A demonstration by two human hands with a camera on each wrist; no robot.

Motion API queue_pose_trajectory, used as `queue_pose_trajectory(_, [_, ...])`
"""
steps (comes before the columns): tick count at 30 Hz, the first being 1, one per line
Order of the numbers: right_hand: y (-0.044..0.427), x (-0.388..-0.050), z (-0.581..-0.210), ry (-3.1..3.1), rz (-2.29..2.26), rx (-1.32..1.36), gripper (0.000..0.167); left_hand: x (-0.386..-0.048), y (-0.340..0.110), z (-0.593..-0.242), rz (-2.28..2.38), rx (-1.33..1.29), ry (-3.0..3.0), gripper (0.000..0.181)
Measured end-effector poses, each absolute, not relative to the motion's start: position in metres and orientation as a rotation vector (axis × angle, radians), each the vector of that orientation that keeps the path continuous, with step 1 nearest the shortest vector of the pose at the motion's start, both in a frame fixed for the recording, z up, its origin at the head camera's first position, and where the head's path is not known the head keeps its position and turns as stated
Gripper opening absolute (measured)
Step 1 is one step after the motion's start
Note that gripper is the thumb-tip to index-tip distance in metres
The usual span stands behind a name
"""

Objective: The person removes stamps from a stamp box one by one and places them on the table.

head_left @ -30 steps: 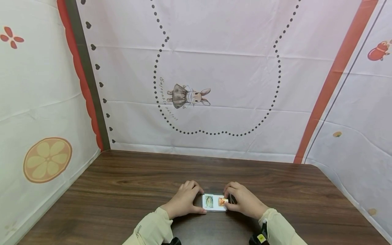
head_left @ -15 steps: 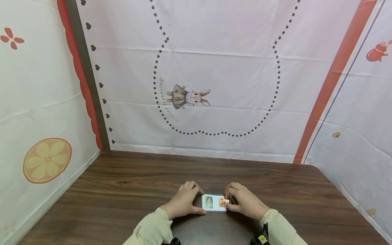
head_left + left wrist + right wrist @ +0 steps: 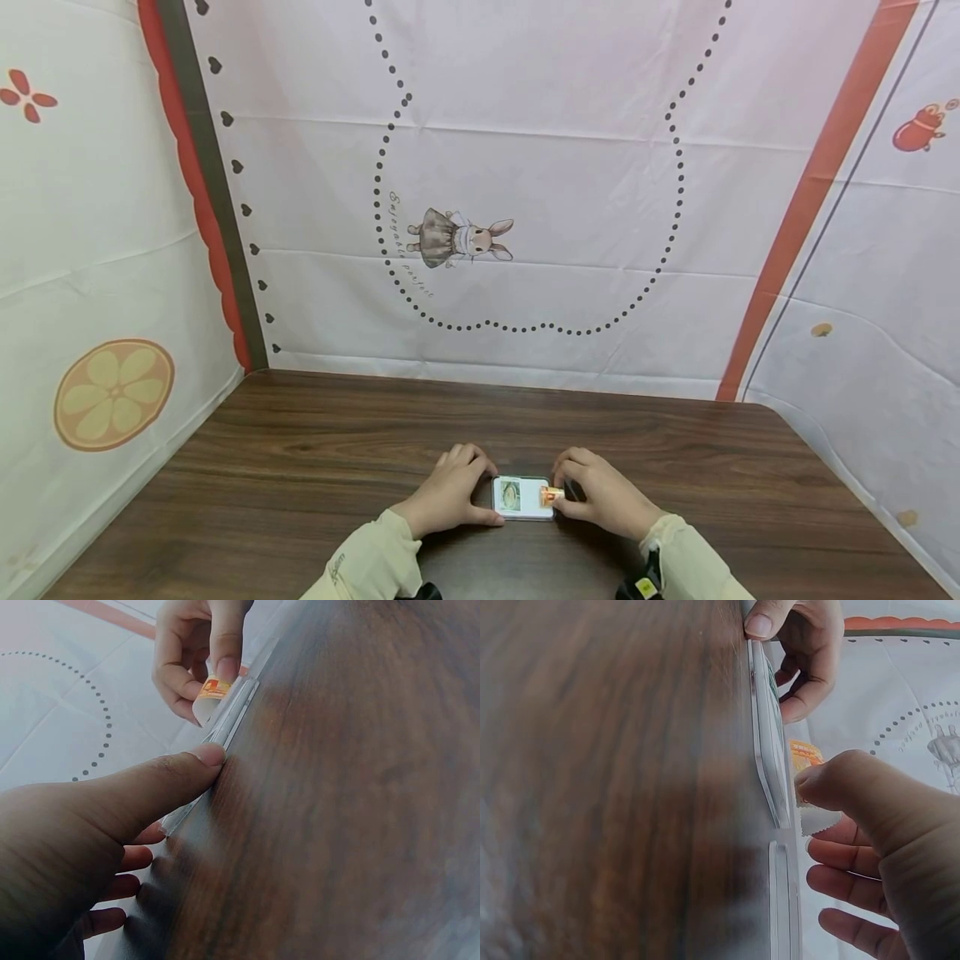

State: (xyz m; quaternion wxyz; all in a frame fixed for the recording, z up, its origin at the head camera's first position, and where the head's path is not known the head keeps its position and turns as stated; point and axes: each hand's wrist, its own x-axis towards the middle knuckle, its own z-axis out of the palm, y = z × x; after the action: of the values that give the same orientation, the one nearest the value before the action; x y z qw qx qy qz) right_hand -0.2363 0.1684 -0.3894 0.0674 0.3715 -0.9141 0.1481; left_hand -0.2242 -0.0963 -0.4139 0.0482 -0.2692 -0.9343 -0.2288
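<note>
A flat, phone-sized white case (image 3: pixel 529 510) with a clear rim lies on the wooden table. On its left half is a green picture sticker (image 3: pixel 510 496). My left hand (image 3: pixel 447 492) holds the case's left end, thumb at the near corner and forefinger at the far one. Over its right end, my right hand (image 3: pixel 606 497) pinches an orange sticker (image 3: pixel 549 497) between thumb and fingers. In the left wrist view this orange sticker (image 3: pixel 213 690) curls up, its pale back showing. Whether its lower edge touches the case cannot be told.
Brown wooden table (image 3: pixel 360 425) surrounds both hands. A second clear edge (image 3: pixel 781 900) lies beyond the case's right end in the right wrist view. Printed white cloth (image 3: pixel 562 208) hangs behind the table and along both sides.
My right hand has shifted slightly to the right with the orange sticker, which now sits nearer the case's right edge. My left hand and the case stay almost still.
</note>
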Motion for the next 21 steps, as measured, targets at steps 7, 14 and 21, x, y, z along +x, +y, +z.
queue_pose_trajectory(7, [0.17, -0.236, -0.389, -2.738, 0.439, 1.122, 0.015, -0.224, -0.097, -0.414, -0.701, -0.821, -2.852, 0.056])
queue_pose_trajectory(14, [0.175, -0.236, -0.39, -2.725, 0.46, 1.136, 0.015, -0.224, -0.097, -0.413, -0.707, -0.822, -2.861, 0.056])
queue_pose_trajectory(21, [0.179, -0.235, -0.391, -2.723, 0.461, 1.138, 0.015, -0.224, -0.097, -0.413, -0.71, -0.838, -2.841, 0.055])
